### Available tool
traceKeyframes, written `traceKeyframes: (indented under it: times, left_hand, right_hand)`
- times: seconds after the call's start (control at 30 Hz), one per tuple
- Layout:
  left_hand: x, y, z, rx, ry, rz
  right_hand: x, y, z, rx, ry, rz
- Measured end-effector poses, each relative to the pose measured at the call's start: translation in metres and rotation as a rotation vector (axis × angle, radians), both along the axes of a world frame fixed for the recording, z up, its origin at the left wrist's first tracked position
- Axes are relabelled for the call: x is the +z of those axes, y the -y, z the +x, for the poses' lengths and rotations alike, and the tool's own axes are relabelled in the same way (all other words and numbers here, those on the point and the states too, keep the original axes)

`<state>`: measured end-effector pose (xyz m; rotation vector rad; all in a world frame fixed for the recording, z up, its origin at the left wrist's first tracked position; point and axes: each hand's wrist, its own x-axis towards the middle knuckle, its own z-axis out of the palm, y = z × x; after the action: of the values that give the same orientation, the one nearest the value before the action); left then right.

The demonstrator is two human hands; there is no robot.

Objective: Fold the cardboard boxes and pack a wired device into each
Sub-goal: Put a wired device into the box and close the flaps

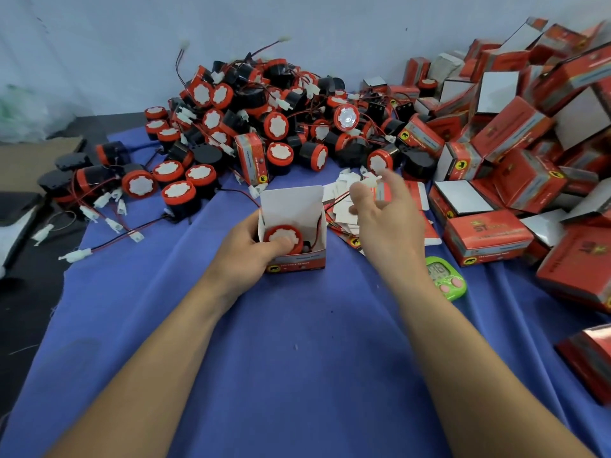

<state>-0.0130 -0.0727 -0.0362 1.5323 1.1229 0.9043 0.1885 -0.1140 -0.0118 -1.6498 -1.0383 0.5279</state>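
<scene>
My left hand gripped the open red cardboard box, thumb on its round red device; my right hand pinched the white wire plug, device heap behind.

A blue cloth covers the work surface. A small green timer with pink buttons lies on it at the right. A pale wall stands behind, with a flat brown cardboard sheet at the left.

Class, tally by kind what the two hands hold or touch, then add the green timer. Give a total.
open box: 1
device in the box: 1
white connector: 1
green timer: 1
Total: 4
</scene>
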Motion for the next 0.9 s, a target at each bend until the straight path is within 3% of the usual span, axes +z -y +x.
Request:
traceKeyframes:
  times: [0.2, 0.33, 0.57, 0.7, 0.9]
  left_hand:
    - [0.002, 0.004, 0.001, -0.034, -0.037, 0.012]
    - [0.002, 0.006, 0.003, -0.030, -0.078, 0.011]
    - [-0.002, 0.011, 0.018, 0.034, -0.175, 0.087]
    - [0.000, 0.014, 0.019, 0.036, -0.191, 0.115]
    - [-0.002, 0.015, 0.017, 0.024, -0.140, 0.110]
  right_hand:
    - [0.008, 0.001, -0.008, 0.134, -0.125, 0.220]
    - [0.010, 0.004, -0.010, 0.122, -0.080, 0.328]
    - [0.008, 0.016, -0.030, 0.252, 0.313, 0.358]
    - [0.013, 0.024, -0.041, 0.347, 0.439, 0.392]
    - [0.006, 0.016, -0.041, 0.344, 0.677, 0.120]
